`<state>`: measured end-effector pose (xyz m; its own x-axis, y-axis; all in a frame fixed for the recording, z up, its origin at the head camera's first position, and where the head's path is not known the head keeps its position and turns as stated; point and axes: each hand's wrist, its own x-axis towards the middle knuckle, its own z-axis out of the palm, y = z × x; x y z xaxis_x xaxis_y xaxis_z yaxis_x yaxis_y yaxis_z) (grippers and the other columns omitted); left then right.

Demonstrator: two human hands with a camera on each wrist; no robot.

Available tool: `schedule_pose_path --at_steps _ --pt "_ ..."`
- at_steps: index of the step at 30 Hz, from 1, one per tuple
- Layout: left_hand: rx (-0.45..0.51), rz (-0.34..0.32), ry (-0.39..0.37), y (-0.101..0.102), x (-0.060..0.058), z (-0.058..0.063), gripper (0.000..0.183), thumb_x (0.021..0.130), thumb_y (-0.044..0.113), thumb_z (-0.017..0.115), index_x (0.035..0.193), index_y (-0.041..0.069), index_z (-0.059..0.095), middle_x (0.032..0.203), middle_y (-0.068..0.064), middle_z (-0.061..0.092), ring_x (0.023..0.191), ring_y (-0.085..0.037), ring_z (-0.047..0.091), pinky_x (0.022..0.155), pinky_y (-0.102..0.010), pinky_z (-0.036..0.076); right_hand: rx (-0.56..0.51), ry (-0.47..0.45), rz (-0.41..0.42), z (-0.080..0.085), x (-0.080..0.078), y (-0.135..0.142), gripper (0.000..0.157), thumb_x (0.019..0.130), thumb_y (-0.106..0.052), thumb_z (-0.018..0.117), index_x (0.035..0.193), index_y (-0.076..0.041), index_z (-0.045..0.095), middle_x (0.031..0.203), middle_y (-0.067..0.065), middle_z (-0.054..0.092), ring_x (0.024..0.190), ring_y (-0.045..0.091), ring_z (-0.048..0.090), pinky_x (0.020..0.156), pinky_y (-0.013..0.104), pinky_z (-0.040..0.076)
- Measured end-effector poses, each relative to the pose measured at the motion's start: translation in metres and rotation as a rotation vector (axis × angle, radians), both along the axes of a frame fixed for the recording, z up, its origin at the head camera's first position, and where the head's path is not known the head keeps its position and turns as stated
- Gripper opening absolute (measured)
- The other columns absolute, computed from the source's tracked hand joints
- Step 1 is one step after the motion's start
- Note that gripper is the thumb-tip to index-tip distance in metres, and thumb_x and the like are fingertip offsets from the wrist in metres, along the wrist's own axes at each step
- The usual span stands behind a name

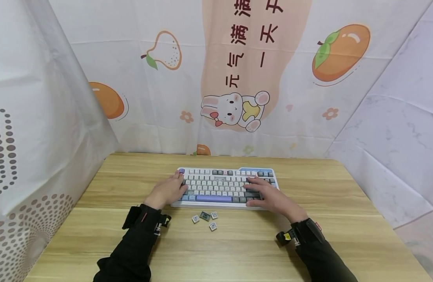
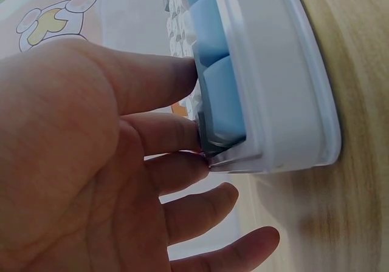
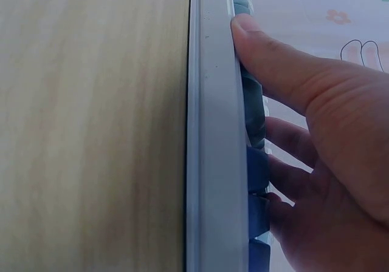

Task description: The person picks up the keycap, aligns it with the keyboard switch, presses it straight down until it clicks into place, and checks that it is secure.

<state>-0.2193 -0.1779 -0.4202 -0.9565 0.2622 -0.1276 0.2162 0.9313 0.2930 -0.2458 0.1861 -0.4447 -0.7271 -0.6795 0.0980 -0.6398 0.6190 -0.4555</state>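
Note:
A white keyboard (image 1: 214,199) with white, grey and blue keys and a purple space bar (image 1: 214,199) lies on the wooden table. At its left end, my left hand (image 1: 168,190) rests with the thumb and nearest fingers on the keys, while the outer fingers extend past the edge in the left wrist view. My right hand (image 1: 270,196) lies over the dark keys on the right side, fingers spread and relaxed. In the right wrist view its thumb (image 3: 246,29) touches keys by the front rim. In front of the keyboard lie several loose keycaps (image 1: 205,216), one dark and wider.
The wooden table (image 1: 244,250) extends around the keyboard and in front of the keycaps. A white printed cloth (image 1: 160,98) hangs behind the table's back edge, with more sheeting at both sides. Black straps with small devices circle both wrists.

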Motion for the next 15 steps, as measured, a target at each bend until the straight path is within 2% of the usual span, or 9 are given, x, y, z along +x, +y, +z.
schedule_pose_path --at_steps 15 --pt "0.055 0.001 -0.004 -0.0011 0.0012 -0.0004 0.059 0.100 0.032 0.041 0.140 -0.011 0.033 0.149 -0.030 0.024 0.135 -0.039 0.027 0.106 -0.049 0.029 -0.006 -0.007 -0.003 0.0004 -0.0002 0.0003 0.062 0.083 -0.040 0.068 0.135 -0.008 0.053 0.147 0.020 0.036 0.135 0.042 0.025 0.104 0.057 0.027"
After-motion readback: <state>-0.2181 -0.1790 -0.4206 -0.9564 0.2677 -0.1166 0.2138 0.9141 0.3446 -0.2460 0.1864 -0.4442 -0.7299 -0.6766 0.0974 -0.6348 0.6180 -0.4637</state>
